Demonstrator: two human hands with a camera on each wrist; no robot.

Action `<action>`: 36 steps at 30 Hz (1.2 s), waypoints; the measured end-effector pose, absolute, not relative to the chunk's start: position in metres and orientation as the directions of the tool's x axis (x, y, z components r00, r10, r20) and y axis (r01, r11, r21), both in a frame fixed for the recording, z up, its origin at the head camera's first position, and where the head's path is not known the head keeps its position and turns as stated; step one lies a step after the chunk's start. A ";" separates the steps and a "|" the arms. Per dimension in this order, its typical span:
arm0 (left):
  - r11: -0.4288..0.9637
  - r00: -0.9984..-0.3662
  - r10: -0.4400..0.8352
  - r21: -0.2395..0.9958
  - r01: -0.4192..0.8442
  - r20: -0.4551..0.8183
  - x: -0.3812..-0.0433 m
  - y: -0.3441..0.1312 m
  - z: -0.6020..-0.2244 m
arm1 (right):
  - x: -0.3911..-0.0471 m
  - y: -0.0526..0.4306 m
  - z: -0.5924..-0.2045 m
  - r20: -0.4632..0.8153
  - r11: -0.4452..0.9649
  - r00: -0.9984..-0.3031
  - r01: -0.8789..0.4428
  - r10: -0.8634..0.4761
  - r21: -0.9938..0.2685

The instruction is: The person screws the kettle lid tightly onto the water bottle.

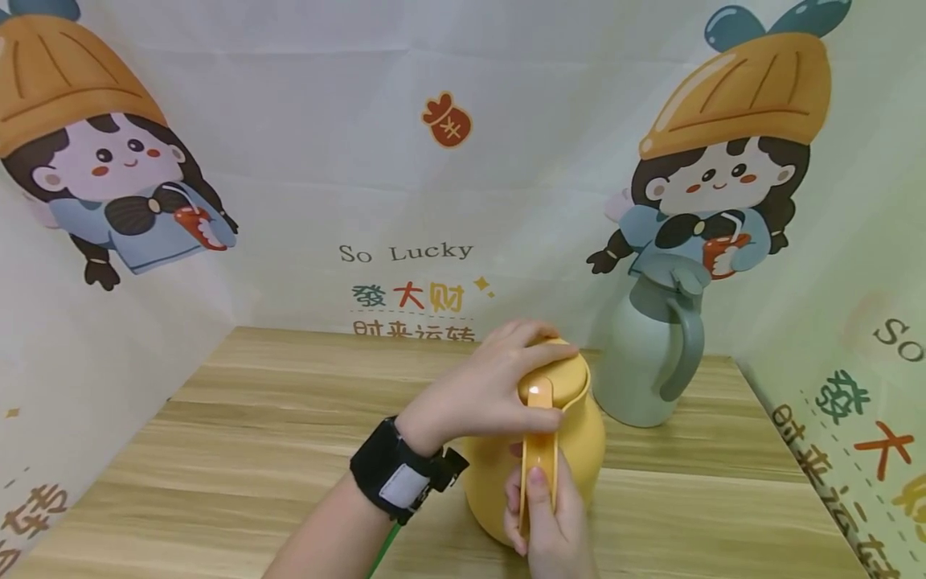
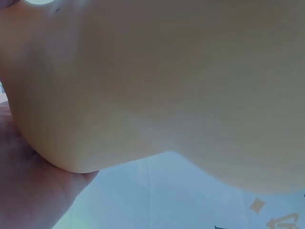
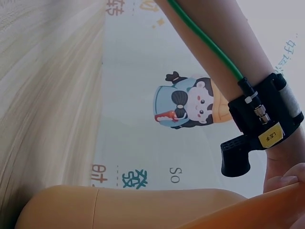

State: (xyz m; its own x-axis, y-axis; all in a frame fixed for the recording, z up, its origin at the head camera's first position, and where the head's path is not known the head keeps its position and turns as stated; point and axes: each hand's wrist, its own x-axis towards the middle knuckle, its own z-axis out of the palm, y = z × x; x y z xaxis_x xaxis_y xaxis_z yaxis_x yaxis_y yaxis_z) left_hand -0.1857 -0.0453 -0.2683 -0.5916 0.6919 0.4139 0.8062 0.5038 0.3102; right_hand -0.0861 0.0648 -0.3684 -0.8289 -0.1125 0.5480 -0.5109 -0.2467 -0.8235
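Observation:
A yellow vacuum jug point(image 1: 589, 450) stands on the wooden table in the head view. Across its top lies my left hand point(image 1: 499, 378), with fingers and thumb spread round the rounded lid point(image 1: 567, 376). My right hand point(image 1: 550, 507) grips the jug's upright handle point(image 1: 538, 450), its thumb along the near face. In the left wrist view the jug's body point(image 2: 143, 95) fills most of the picture, with part of the left palm point(image 2: 28, 186) against it. The right wrist view shows the jug's side point(image 3: 138, 205) and the left hand point(image 3: 283, 183) at its top.
A grey-green jug point(image 1: 637, 370) with a darker handle stands behind and to the right, near the back edge. The wooden table point(image 1: 289, 410) meets a printed cloth backdrop point(image 1: 304, 121) at the back and sides. A black strap camera point(image 1: 405, 474) sits on the left wrist.

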 end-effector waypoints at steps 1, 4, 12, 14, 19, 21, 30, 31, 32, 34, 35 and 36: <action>0.508 -0.594 0.690 0.309 0.804 0.413 -0.186 -0.046 -0.269 | -0.086 0.064 -0.368 0.555 -0.251 -0.824 -0.518 -0.111 -0.818; 0.520 -0.605 0.681 0.310 0.796 0.412 -0.185 -0.046 -0.269 | -0.087 0.064 -0.369 0.573 -0.262 -0.812 -0.533 -0.108 -0.805; 0.377 -0.643 0.584 0.536 0.756 0.496 -0.191 -0.059 -0.287 | -0.087 0.063 -0.369 0.557 -0.258 -0.827 -0.522 -0.081 -0.813; 0.317 -0.689 0.500 0.629 0.710 0.525 -0.193 -0.064 -0.298 | -0.086 0.063 -0.368 0.552 -0.253 -0.831 -0.520 -0.071 -0.816; 0.194 -0.844 0.218 0.826 0.530 0.490 -0.192 -0.075 -0.334 | -0.085 0.062 -0.367 0.545 -0.245 -0.837 -0.517 -0.058 -0.820; 0.162 -0.888 0.113 0.874 0.459 0.445 -0.188 -0.077 -0.350 | -0.085 0.062 -0.368 0.548 -0.241 -0.834 -0.521 -0.056 -0.819; 0.093 -0.933 -0.017 0.929 0.357 0.360 -0.162 -0.063 -0.405 | -0.090 0.061 -0.376 0.641 -0.324 -0.767 -0.596 -0.043 -0.735; 0.078 -0.932 -0.014 0.930 0.360 0.362 -0.160 -0.061 -0.409 | -0.090 0.060 -0.376 0.638 -0.323 -0.769 -0.595 -0.038 -0.736; 0.060 -0.932 -0.017 0.931 0.360 0.362 -0.158 -0.058 -0.411 | -0.090 0.060 -0.376 0.633 -0.319 -0.773 -0.593 -0.033 -0.740; 0.024 -0.931 -0.031 0.931 0.363 0.364 -0.155 -0.053 -0.416 | -0.089 0.060 -0.376 0.625 -0.302 -0.780 -0.590 -0.026 -0.749; 0.011 -0.931 -0.042 0.931 0.364 0.364 -0.154 -0.052 -0.418 | -0.089 0.060 -0.375 0.623 -0.297 -0.782 -0.589 -0.026 -0.751; -0.001 -0.928 -0.056 0.930 0.368 0.367 -0.154 -0.050 -0.419 | -0.089 0.060 -0.375 0.621 -0.293 -0.783 -0.588 -0.029 -0.754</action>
State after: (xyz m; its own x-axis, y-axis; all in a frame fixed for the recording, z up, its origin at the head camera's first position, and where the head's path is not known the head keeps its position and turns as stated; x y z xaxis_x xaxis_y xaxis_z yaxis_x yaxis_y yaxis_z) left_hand -0.1540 -0.0502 -0.4188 -0.9284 -0.0558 0.3674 0.3680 -0.0007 0.9298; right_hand -0.0886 0.0598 -0.3752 -0.7831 -0.0287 0.6213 -0.5877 -0.2929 -0.7542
